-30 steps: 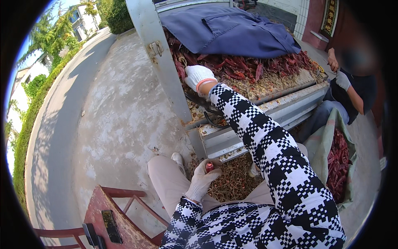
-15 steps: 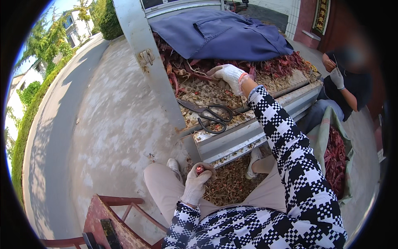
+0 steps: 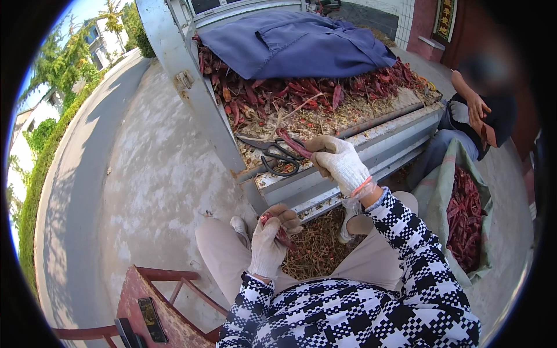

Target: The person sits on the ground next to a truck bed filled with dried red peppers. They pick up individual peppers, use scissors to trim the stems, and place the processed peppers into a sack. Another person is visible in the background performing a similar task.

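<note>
In a white knit glove with a red band at the wrist, my right hand [image 3: 342, 163] grips a long dried red chili pepper [image 3: 293, 144]. The pepper points up and left, with a pale stem at its far end. Below it, over my lap, my gloved left hand [image 3: 271, 240] is closed around another dried red chili [image 3: 284, 236], its red showing between the fingers. Black-handled scissors [image 3: 277, 155] lie at the near edge of the truck bed, just beyond the chili in my right hand. Behind them spreads a heap of dried chilies [image 3: 261, 95].
A blue cloth [image 3: 301, 46] covers the heap's top. A green-white sack [image 3: 432, 203] of red chilies stands at right, beside a seated co-worker [image 3: 476, 124]. Stem litter [image 3: 316, 249] lies between my feet. A worn red wooden chair [image 3: 130, 290] with a dark flat object is at lower left.
My right hand has drawn back from the heap toward me with a chili in it. More of the left hand's chili shows. The co-worker's hands have shifted.
</note>
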Demonstrator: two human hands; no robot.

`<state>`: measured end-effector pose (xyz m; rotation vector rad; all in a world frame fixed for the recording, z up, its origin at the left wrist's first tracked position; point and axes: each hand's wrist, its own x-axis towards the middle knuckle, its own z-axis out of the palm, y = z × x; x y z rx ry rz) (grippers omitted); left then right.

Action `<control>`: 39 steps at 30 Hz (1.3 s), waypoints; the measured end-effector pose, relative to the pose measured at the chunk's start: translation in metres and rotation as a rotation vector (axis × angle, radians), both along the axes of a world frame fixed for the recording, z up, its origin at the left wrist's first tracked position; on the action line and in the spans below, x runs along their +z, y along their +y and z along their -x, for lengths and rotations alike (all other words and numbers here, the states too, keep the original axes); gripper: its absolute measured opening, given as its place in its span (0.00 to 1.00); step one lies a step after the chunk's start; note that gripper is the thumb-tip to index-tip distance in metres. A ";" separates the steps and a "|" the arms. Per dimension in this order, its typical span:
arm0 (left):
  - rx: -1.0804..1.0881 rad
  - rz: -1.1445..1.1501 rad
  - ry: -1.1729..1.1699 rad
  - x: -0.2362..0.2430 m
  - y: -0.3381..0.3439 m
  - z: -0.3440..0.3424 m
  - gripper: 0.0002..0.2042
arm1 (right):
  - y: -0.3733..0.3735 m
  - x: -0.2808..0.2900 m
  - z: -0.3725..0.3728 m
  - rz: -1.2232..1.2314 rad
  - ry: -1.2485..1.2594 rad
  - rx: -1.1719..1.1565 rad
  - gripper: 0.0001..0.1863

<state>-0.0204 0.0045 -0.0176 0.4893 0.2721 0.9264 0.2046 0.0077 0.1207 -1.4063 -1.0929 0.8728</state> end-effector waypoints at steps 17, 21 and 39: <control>0.050 -0.047 0.169 0.042 0.003 -0.010 0.14 | -0.073 -0.050 0.053 -0.277 -0.638 0.068 0.12; 0.069 -0.076 0.286 0.041 -0.002 -0.012 0.13 | -0.049 -0.018 0.044 -0.164 -0.627 0.139 0.13; -0.235 -0.099 0.157 0.031 -0.010 -0.005 0.16 | -0.043 -0.041 0.035 -0.448 -0.763 0.365 0.08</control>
